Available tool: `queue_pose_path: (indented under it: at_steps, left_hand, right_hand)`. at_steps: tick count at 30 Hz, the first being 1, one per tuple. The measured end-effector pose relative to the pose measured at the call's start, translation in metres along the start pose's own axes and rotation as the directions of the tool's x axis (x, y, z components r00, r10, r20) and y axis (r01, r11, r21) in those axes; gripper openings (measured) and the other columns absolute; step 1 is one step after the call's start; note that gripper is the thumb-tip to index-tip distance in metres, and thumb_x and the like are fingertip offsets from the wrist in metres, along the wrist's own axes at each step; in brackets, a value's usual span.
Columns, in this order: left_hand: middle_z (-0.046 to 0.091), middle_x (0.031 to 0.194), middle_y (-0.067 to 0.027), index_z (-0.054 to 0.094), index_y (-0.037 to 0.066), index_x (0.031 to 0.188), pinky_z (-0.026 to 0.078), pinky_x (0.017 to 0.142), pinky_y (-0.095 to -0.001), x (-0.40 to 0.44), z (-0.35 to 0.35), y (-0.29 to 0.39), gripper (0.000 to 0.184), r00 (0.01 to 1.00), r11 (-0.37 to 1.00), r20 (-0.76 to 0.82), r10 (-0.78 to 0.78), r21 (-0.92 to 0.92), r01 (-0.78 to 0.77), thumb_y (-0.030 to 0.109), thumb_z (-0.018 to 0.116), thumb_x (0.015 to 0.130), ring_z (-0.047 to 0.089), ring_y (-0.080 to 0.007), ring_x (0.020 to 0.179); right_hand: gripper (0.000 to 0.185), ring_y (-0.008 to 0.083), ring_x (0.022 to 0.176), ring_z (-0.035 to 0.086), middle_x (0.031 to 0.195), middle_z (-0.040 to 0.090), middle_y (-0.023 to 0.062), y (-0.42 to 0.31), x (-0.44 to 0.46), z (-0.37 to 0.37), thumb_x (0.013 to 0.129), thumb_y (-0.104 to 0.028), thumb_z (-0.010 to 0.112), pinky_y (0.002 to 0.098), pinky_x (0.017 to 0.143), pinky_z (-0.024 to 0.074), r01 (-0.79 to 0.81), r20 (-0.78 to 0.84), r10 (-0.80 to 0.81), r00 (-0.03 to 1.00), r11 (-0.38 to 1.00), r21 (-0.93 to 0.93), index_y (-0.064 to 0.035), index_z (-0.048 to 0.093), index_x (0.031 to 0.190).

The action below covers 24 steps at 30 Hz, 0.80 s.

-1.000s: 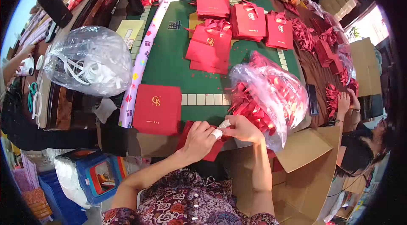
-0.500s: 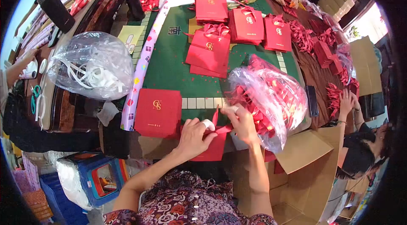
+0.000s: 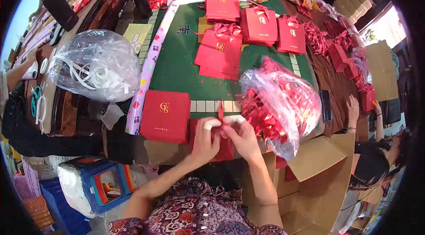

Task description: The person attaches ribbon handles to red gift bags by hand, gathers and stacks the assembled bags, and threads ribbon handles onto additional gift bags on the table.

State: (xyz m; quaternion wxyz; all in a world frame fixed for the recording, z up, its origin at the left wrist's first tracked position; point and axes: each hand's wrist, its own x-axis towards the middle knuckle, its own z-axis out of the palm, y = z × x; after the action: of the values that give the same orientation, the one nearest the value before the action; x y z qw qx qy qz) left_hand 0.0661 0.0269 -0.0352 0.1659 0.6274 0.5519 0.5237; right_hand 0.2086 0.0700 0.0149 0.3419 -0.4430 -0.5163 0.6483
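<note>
My left hand [image 3: 206, 141] and my right hand [image 3: 243, 139] meet at the table's near edge. Both are closed, with fingertips pinching a red ribbon [image 3: 220, 110] whose end sticks up between them. Beneath the hands lies a red paper bag [image 3: 226, 151], partly covered by them. White wraps show on a finger of each hand. Left of my left hand sits a stack of red bags [image 3: 165, 117] with gold letters. To the right of my right hand rests a clear plastic bag of red ribbons [image 3: 283, 106].
Ribboned red bags [image 3: 222, 7] stand in stacks at the back of the green table mat [image 3: 177, 66]. A plastic bag of white ribbon [image 3: 95, 69] lies left, beside a patterned roll [image 3: 146, 75]. An open carton [image 3: 316, 159] is at lower right. Co-workers are at the right and back.
My right hand has come down and left to meet my left hand, which has moved slightly right. The ribbon is now gathered between both hands. A co-worker's hands at right have moved apart.
</note>
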Motion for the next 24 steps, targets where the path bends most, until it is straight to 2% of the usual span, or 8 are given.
queue_pose_path:
  at_steps: [2, 4, 8, 11, 12, 15, 18, 24]
  left_hand:
    - [0.055, 0.113, -0.0128, 0.045, 0.003, 0.126, 0.045, 0.094, -0.0384, -0.021, -0.009, 0.022, 0.031, 0.91, 0.814, 0.19, -0.369, -0.406, 0.415, 0.003, 0.052, 0.096, 0.056, -0.0262, 0.11]
    - [0.055, 0.111, -0.0091, 0.041, 0.001, 0.131, 0.047, 0.091, -0.0332, -0.033, 0.0, 0.028, 0.033, 0.849, 0.586, 0.182, -0.497, -0.651, 0.483, 0.007, 0.05, 0.099, 0.057, -0.0181, 0.101]
    - [0.057, 0.106, -0.0057, 0.043, 0.001, 0.131, 0.047, 0.086, -0.0299, -0.044, -0.001, 0.033, 0.032, 0.727, 0.375, 0.414, -0.548, -0.655, 0.656, 0.009, 0.05, 0.101, 0.056, -0.0138, 0.094]
    - [0.057, 0.093, 0.0003, 0.052, 0.005, 0.125, 0.045, 0.077, -0.0258, -0.04, -0.012, 0.029, 0.024, 0.559, 0.237, 0.657, -0.505, -0.517, 0.822, 0.013, 0.048, 0.103, 0.054, -0.0091, 0.086]
    - [0.057, 0.093, 0.0003, 0.052, 0.005, 0.125, 0.045, 0.077, -0.0258, -0.038, -0.014, 0.025, 0.024, 0.558, 0.235, 0.657, -0.507, -0.518, 0.823, 0.013, 0.048, 0.103, 0.054, -0.0091, 0.086]
    - [0.06, 0.09, 0.0008, 0.057, 0.009, 0.116, 0.047, 0.082, -0.0311, -0.036, -0.022, 0.004, 0.017, 0.41, -0.488, 0.868, -0.279, -0.496, 0.718, 0.018, 0.051, 0.103, 0.056, -0.0123, 0.083]
    - [0.062, 0.09, 0.0003, 0.06, 0.011, 0.112, 0.047, 0.085, -0.0326, -0.033, -0.024, -0.002, 0.014, 0.329, -0.755, 0.911, -0.25, -0.396, 0.522, 0.017, 0.052, 0.101, 0.058, -0.0146, 0.084]
    - [0.066, 0.094, -0.0032, 0.063, 0.006, 0.105, 0.052, 0.087, -0.0348, -0.047, -0.006, 0.018, 0.014, 0.41, -0.836, 0.893, -0.185, -0.363, 0.413, 0.009, 0.058, 0.093, 0.064, -0.0154, 0.091]
  right_hand:
    - [0.018, 0.0119, 0.086, 0.065, 0.095, 0.066, 0.0049, 0.003, 0.009, 0.008, 0.095, -0.004, 0.062, 0.0274, 0.078, 0.0543, 0.01, -0.006, -0.01, 1.0, 0.99, 0.138, 0.0018, 0.059, 0.112]
    - [0.02, 0.0124, 0.086, 0.065, 0.093, 0.066, 0.0058, 0.002, 0.015, 0.016, 0.095, -0.004, 0.062, 0.0272, 0.079, 0.0545, -0.004, -0.012, 0.005, 1.0, 0.994, 0.105, 0.0021, 0.058, 0.113]
    - [0.02, 0.0145, 0.086, 0.066, 0.093, 0.068, 0.0074, 0.017, 0.028, 0.022, 0.093, -0.006, 0.065, 0.0283, 0.077, 0.0545, 0.029, -0.089, -0.023, 0.996, 0.997, 0.072, 0.0006, 0.061, 0.112]
    - [0.021, 0.0201, 0.089, 0.067, 0.098, 0.068, 0.0114, 0.029, 0.032, 0.016, 0.092, -0.008, 0.066, 0.0329, 0.077, 0.0536, 0.177, -0.093, -0.222, 0.971, 0.921, -0.348, -0.0004, 0.063, 0.111]
    - [0.021, 0.0201, 0.089, 0.067, 0.098, 0.068, 0.0114, 0.026, 0.029, 0.014, 0.092, -0.008, 0.066, 0.0329, 0.077, 0.0536, 0.175, -0.091, -0.219, 0.971, 0.921, -0.349, -0.0004, 0.063, 0.111]
    - [0.024, 0.0251, 0.088, 0.065, 0.103, 0.061, 0.0145, 0.003, 0.01, 0.01, 0.089, -0.004, 0.067, 0.0333, 0.076, 0.0536, 0.239, -0.141, -0.357, 0.923, 0.823, -0.515, -0.0021, 0.063, 0.113]
    - [0.03, 0.0272, 0.099, 0.062, 0.104, 0.061, 0.0113, -0.002, -0.015, 0.0, 0.078, -0.001, 0.076, 0.037, 0.081, 0.0521, 0.411, -0.056, -0.585, 0.809, 0.631, -0.658, -0.0089, 0.068, 0.106]
    - [0.039, 0.0313, 0.112, 0.059, 0.113, 0.064, 0.0041, 0.003, -0.05, 0.01, 0.069, -0.012, 0.085, 0.0418, 0.089, 0.0533, 0.563, 0.286, -0.55, 0.785, 0.438, -0.701, -0.0205, 0.073, 0.104]
